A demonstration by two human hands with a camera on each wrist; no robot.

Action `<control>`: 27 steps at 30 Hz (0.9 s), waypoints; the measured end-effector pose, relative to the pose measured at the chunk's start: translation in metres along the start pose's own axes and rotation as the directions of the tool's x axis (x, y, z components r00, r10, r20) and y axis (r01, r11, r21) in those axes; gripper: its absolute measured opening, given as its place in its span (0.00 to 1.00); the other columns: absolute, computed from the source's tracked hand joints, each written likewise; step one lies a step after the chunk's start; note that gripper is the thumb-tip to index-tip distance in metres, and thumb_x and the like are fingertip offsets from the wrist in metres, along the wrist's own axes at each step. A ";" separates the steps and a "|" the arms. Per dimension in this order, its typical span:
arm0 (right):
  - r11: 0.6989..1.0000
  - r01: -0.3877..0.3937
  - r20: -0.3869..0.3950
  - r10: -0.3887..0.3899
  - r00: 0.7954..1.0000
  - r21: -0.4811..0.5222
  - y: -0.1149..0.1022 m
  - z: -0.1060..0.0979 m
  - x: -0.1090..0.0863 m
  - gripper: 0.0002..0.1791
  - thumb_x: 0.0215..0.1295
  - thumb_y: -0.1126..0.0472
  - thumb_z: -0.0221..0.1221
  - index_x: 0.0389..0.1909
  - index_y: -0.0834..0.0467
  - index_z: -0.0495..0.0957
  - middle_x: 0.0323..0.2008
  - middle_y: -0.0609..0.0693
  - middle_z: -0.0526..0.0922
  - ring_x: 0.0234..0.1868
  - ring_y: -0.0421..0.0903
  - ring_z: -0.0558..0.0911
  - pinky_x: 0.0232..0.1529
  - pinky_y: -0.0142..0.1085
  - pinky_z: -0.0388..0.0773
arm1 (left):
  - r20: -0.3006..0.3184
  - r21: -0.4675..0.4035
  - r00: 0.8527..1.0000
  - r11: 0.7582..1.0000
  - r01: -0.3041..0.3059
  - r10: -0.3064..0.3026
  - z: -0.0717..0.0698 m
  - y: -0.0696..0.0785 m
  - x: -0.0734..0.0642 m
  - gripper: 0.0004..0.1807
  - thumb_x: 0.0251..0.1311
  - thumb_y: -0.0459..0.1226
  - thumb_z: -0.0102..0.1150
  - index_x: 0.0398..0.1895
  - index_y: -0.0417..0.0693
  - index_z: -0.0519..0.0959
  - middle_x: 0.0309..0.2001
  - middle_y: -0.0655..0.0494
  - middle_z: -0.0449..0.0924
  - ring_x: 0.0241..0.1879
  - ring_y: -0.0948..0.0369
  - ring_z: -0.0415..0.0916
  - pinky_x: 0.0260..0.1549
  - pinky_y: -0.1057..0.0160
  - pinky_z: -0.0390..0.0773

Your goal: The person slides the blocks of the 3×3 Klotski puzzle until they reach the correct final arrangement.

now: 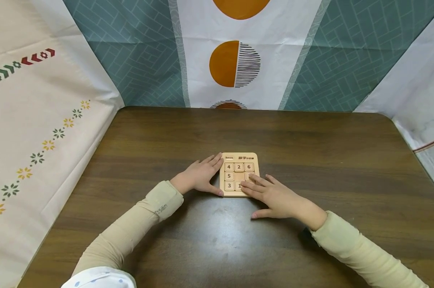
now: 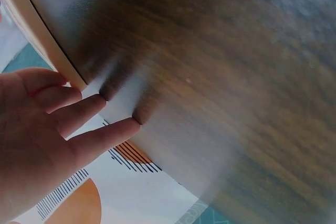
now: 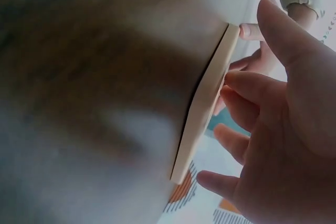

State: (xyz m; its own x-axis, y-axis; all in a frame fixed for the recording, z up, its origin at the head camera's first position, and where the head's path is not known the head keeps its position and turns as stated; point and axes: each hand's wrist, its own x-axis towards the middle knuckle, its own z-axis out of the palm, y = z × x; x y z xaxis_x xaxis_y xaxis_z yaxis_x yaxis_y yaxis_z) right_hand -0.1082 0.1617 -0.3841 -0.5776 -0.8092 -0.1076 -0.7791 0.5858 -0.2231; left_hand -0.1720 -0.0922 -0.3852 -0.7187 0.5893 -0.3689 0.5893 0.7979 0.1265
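Showing a wooden number puzzle (image 1: pixel 240 176) flat on the brown table (image 1: pixel 166 132), set between the two hands. Points its printed header strip (image 1: pixel 240 157) straight toward the patterned hanging cloth (image 1: pixel 196 64), with numerals (image 1: pixel 239 167) upright for the person. Runs its long axis front to back, only slightly longer than wide, square with the table's far edge. Touches the puzzle's left edge with the left hand (image 1: pixel 202 176), unclenched, fingers stretched toward the far corner and thumb by the near one. Lays the right hand (image 1: pixel 279 198) over the near right part, grasping nothing, with straightened fingertips on the tiles (image 1: pixel 229 176). Blocks sight of the right column's two nearer tiles with those fingers; cannot be read there. Includes pale sleeves (image 1: pixel 119 230) on both arms and a cream flower-printed cloth (image 1: pixel 22 120) along the table's left side.
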 end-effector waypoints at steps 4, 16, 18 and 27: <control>1.000 0.000 0.000 0.000 1.000 0.002 -0.001 0.001 0.001 0.42 0.57 0.37 0.53 0.67 0.57 0.58 0.68 0.51 0.56 0.68 0.55 0.50 0.59 0.60 0.50 | -0.001 0.006 1.000 1.000 -0.002 0.002 -0.001 0.000 0.000 0.61 0.43 0.70 0.52 0.71 0.44 0.42 0.71 0.50 0.32 0.69 0.51 0.40 0.57 0.42 0.56; 0.998 -0.020 0.003 0.020 1.000 0.059 0.010 0.000 0.008 0.41 0.57 0.39 0.55 0.67 0.55 0.59 0.67 0.50 0.58 0.68 0.55 0.50 0.58 0.60 0.51 | 0.002 -0.006 1.000 1.000 -0.001 0.001 -0.002 0.002 0.000 0.61 0.43 0.69 0.53 0.71 0.44 0.42 0.72 0.50 0.33 0.69 0.51 0.40 0.57 0.42 0.56; 0.997 -0.023 0.004 0.022 1.000 0.067 0.013 -0.001 0.010 0.40 0.57 0.39 0.55 0.67 0.55 0.59 0.67 0.50 0.58 0.69 0.55 0.50 0.58 0.60 0.51 | 0.003 -0.003 1.000 1.000 -0.002 0.002 -0.002 0.001 0.000 0.61 0.43 0.69 0.53 0.71 0.44 0.41 0.72 0.50 0.33 0.69 0.51 0.40 0.57 0.42 0.56; 0.998 -0.019 0.012 0.018 1.000 0.052 0.017 -0.005 0.016 0.40 0.58 0.40 0.56 0.66 0.57 0.60 0.66 0.53 0.60 0.68 0.57 0.51 0.57 0.61 0.52 | 0.006 0.003 1.000 1.000 0.002 -0.002 -0.001 0.001 0.000 0.61 0.43 0.70 0.52 0.71 0.44 0.41 0.72 0.50 0.32 0.69 0.51 0.39 0.58 0.43 0.55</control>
State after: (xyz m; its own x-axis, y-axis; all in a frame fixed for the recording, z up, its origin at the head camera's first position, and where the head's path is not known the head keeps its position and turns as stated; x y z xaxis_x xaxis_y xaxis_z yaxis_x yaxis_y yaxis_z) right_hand -0.1322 0.1592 -0.3845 -0.5886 -0.7990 -0.1232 -0.7545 0.5977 -0.2710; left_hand -0.1719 -0.0912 -0.3847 -0.7174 0.5872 -0.3749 0.5893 0.7985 0.1232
